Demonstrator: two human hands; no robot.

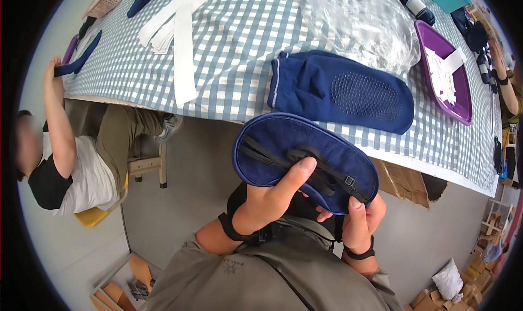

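A navy blue sleep mask is held in front of me, just off the near table edge. Its black elastic strap lies bunched across the face of the mask, with a small adjuster buckle near the right end. My left hand grips the lower edge, its thumb pressing on the strap. At the right end, my right hand pinches the rim between thumb and fingers. Some fingers are hidden behind the mask. Beyond it on the table lies a flat navy sock with a dotted grip patch.
The checked tablecloth bears white paper strips, crumpled clear plastic, a purple tray of white slips, and a rolled navy bundle. Other people sit at left and far right. A cardboard box stands under the table.
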